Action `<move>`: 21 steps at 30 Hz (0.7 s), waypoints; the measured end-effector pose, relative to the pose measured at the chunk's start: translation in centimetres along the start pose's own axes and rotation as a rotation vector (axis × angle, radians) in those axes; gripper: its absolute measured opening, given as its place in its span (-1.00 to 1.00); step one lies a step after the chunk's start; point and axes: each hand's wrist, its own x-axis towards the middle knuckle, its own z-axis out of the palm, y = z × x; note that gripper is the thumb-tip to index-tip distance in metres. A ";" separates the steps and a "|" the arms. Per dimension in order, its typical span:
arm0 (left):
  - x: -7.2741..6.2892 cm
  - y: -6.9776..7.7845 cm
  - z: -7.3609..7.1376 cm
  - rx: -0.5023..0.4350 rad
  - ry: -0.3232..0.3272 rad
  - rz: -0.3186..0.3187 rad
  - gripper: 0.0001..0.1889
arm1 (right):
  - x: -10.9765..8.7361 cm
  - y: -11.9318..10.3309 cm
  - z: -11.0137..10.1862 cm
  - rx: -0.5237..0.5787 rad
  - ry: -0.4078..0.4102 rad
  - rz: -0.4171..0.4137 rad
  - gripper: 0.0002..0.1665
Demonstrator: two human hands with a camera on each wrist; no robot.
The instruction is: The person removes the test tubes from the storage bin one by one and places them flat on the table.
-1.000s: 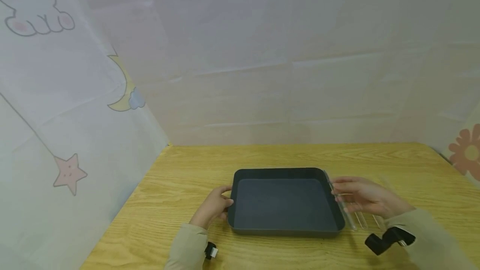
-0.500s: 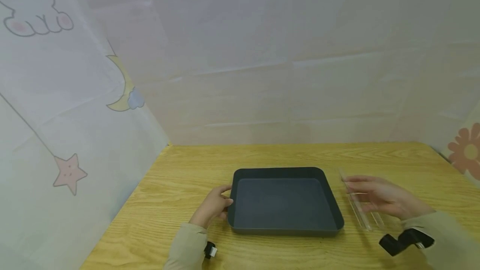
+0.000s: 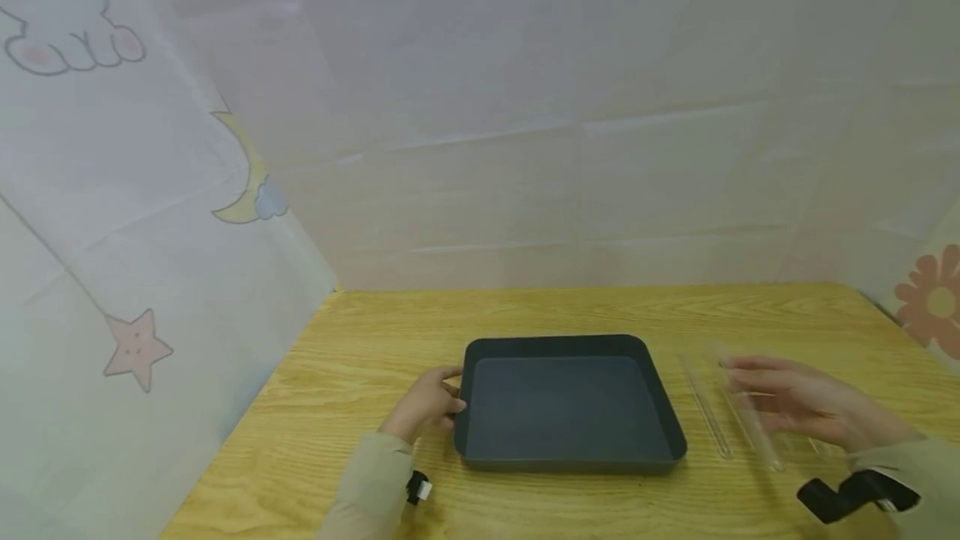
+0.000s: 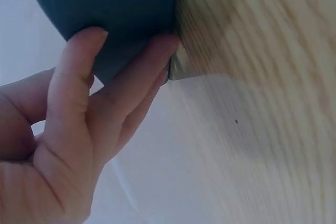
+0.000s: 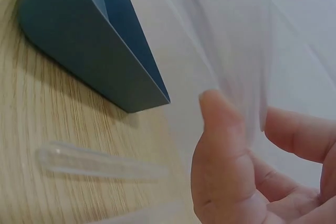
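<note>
A dark grey-blue rectangular tray (image 3: 562,411) lies on the table. My left hand (image 3: 426,405) rests against its left side; in the left wrist view the fingers (image 4: 142,72) are fairly straight and touch the outer wall. To the right of the tray, my right hand (image 3: 802,398) pinches a clear, slender tube (image 3: 757,432) between thumb and fingers, blurred at its ends. Another clear tube (image 3: 705,407) lies on the table between the tray and that hand; its rounded end shows in the right wrist view. More clear pieces under the right hand are too faint to tell.
The wooden table (image 3: 360,340) runs back to a pale cloth backdrop (image 3: 480,148), with a second printed cloth (image 3: 112,215) on the left. Black straps with small cameras sit at both wrists.
My right hand has moved right, away from the tray's right edge, with the clear tube in its fingers. The tube lying beside the tray is now uncovered. My left hand stays at the tray.
</note>
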 end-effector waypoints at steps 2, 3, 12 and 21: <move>-0.1 0.0 -0.1 0.008 0.005 0.000 -0.36 | -0.2 0.0 -0.3 0.006 0.008 0.010 -0.54; -0.1 0.0 -0.2 0.009 0.004 0.000 -0.36 | -0.3 0.1 -0.4 0.021 0.001 0.011 -0.63; -0.4 -0.1 -0.4 -0.015 0.001 -0.008 -0.37 | -1.0 0.4 -1.8 -0.022 0.052 0.034 -0.54; -0.6 -0.4 -0.5 -0.019 -0.003 -0.002 -0.37 | -1.9 0.9 -3.3 0.061 -0.032 0.001 -0.66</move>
